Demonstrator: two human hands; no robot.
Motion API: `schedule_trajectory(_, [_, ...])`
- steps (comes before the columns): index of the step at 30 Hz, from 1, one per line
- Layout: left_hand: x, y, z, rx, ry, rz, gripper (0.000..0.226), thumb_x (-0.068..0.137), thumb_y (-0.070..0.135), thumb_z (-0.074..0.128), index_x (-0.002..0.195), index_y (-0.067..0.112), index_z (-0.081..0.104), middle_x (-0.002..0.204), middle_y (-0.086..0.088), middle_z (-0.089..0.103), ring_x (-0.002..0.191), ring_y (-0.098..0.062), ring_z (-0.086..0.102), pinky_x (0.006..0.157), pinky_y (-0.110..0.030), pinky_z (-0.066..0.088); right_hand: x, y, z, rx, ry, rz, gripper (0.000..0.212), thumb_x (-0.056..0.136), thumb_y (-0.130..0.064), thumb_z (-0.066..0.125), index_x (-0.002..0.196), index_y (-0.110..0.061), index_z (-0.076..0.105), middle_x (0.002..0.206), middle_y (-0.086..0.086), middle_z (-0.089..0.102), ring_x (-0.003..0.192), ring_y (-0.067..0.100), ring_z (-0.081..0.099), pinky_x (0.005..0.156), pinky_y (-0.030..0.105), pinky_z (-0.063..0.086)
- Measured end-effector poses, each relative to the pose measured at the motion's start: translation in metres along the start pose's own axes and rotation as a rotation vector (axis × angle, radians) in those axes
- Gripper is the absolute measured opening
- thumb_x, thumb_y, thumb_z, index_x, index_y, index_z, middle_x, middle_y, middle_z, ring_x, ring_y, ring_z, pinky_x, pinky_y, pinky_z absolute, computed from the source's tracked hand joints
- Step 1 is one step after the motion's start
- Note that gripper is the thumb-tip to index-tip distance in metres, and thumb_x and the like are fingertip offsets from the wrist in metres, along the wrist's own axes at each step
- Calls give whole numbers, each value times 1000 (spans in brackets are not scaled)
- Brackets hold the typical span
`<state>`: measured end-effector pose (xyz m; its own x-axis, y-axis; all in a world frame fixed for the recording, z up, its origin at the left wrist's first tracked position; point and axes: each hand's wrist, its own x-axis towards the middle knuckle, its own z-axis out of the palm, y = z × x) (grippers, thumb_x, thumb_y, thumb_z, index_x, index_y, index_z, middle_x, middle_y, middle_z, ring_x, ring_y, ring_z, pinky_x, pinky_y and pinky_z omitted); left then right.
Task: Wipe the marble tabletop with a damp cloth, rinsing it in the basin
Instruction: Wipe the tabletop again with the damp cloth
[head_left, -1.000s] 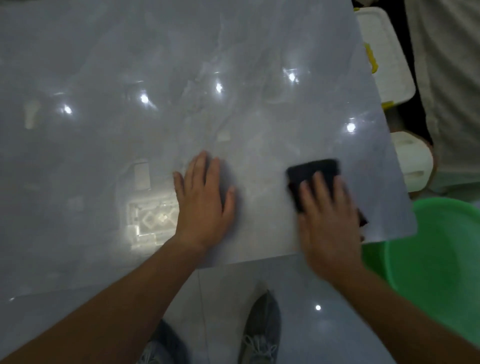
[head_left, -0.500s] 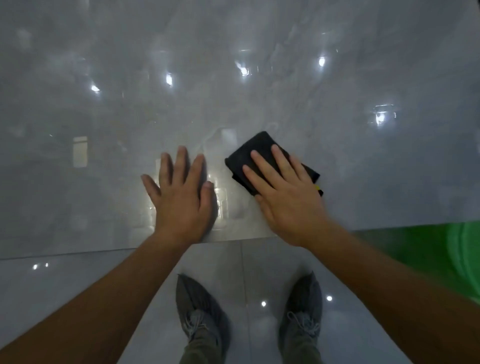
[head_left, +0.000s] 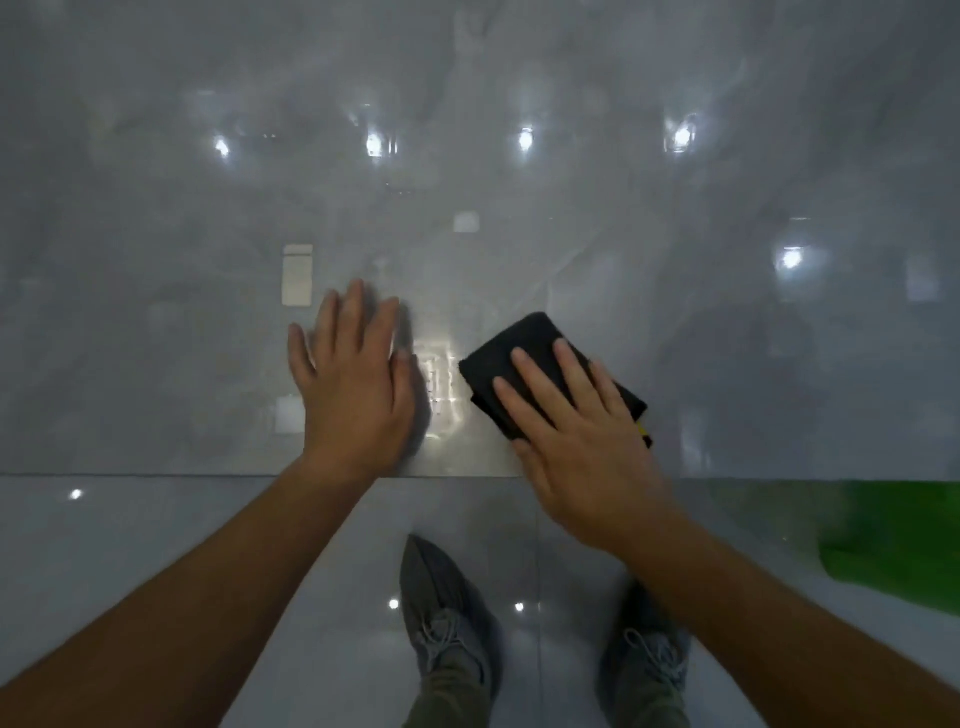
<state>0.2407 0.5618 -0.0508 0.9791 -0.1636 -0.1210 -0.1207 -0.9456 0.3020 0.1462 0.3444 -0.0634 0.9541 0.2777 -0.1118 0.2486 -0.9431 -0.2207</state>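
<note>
The grey marble tabletop (head_left: 519, 218) fills the upper two thirds of the head view, glossy with ceiling-light reflections. A folded black cloth (head_left: 511, 358) lies flat near the table's front edge. My right hand (head_left: 576, 441) presses on it with fingers spread, covering its near half; a small yellow tag shows at its right corner. To the left of the cloth my left hand (head_left: 358, 384) rests flat on the marble, fingers apart, holding nothing. The green basin (head_left: 893, 540) shows at the right, below the table's edge, partly cut off.
The table's front edge runs across the view at about two thirds down. Below it lies a shiny tiled floor (head_left: 156, 545) with my two grey shoes (head_left: 447, 613). The basin stands on the floor to the right of my feet.
My right hand slid the cloth from the table's right corner leftward toward my left hand. The view swung left, so the white containers left the frame and the basin moved to the edge.
</note>
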Motion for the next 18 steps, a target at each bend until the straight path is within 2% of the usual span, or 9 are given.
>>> schedule_trajectory(2, [4, -35, -7, 109, -54, -59, 56, 98, 40, 27, 151, 25, 33, 166, -10, 15, 154, -31, 6, 120, -62, 0, 16, 24, -3, -38, -11, 19, 55, 102, -40, 39, 155, -25, 35, 165, 5, 27, 152, 38, 20, 121, 58, 20])
schedule_trajectory(4, [7, -58, -12, 154, -103, -77, 59, 98, 46, 24, 155, 29, 26, 167, -10, 10, 154, -33, 2, 118, -65, 0, 56, 55, -11, -43, 72, 204, 58, 100, -40, 36, 155, -22, 34, 164, 9, 28, 149, 43, 24, 120, 59, 22])
schedule_trajectory(7, [5, -67, -12, 166, -126, -38, 62, 99, 49, 21, 158, 32, 17, 168, -9, 5, 154, -33, -2, 118, -65, 1, 140, 63, -23, 21, 146, 525, 60, 104, -42, 28, 160, -21, 19, 169, 9, 13, 153, 41, 8, 124, 56, 8])
schedule_trajectory(9, [4, -67, -10, 159, -110, -30, 61, 99, 48, 24, 157, 31, 19, 168, -10, 8, 154, -35, 2, 118, -66, 3, 174, 29, -21, -8, 161, 472, 61, 105, -42, 28, 160, -20, 19, 169, 10, 13, 153, 42, 7, 124, 57, 9])
schedule_trajectory(12, [6, -70, -14, 153, -95, -26, 58, 98, 46, 34, 154, 30, 29, 165, -12, 19, 152, -37, 13, 116, -64, 10, 147, -31, -3, -69, 53, 60, 58, 104, -42, 32, 159, -22, 26, 167, 8, 21, 154, 39, 11, 123, 58, 16])
schedule_trajectory(14, [8, -74, -20, 129, -84, -13, 53, 97, 43, 39, 148, 29, 38, 162, -10, 27, 149, -35, 20, 114, -62, 15, 114, -29, -2, -85, -29, -131, 56, 104, -42, 34, 157, -24, 31, 166, 5, 23, 155, 36, 12, 123, 56, 17])
schedule_trajectory(16, [11, -81, -28, 67, -58, -9, 45, 96, 38, 42, 140, 27, 46, 158, -7, 35, 145, -31, 27, 111, -57, 20, 119, 4, -11, -81, -35, -131, 56, 102, -42, 35, 155, -24, 33, 165, 6, 27, 153, 38, 18, 121, 58, 21])
schedule_trajectory(18, [17, -89, -34, 3, -27, -5, 39, 95, 32, 45, 133, 26, 50, 152, -6, 41, 138, -27, 33, 108, -51, 23, 156, 39, -22, -79, 52, 97, 59, 101, -42, 32, 156, -22, 31, 164, 11, 27, 151, 43, 21, 118, 62, 24])
